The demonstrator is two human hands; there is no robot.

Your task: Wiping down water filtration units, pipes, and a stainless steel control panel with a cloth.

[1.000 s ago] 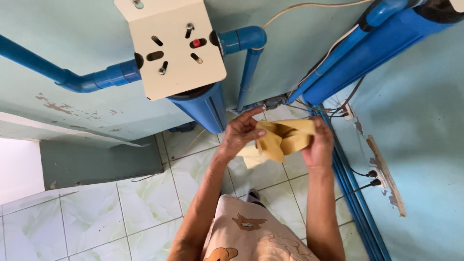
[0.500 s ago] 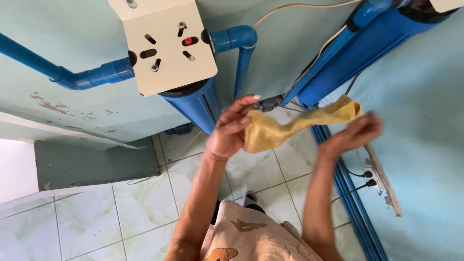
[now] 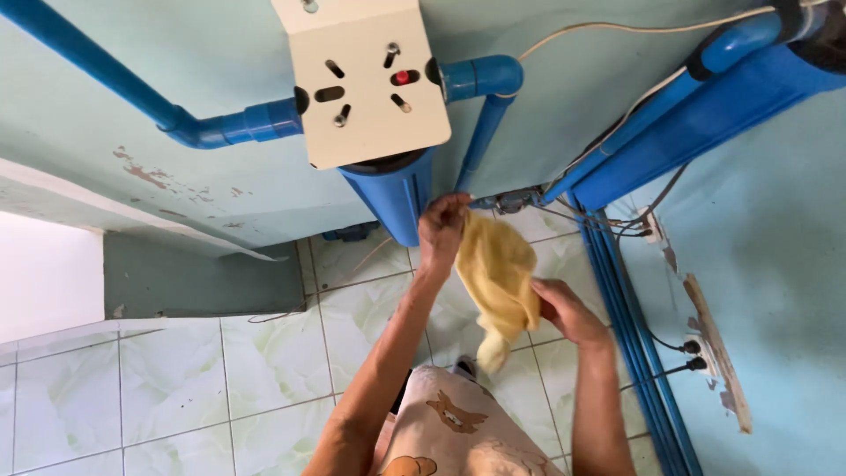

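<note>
Yellow cloth [image 3: 498, 273] held in both hands, hanging just below the blue filter housing [image 3: 392, 196].

Left hand [image 3: 442, 231] pinches the cloth's top edge, fingers closed on it, right beside the housing's lower end and close to the small valve fitting [image 3: 515, 203]. Right hand [image 3: 568, 310] grips the cloth's lower right side, fingers curled shut on it; a loose tail hangs under it over the tiled floor [image 3: 167, 379]. Tight on the right: blue pipes [image 3: 617, 282] and cables run along the wall near the right wrist. Open floor on the left. White mounting plate [image 3: 370, 79] sits overhead.
</note>
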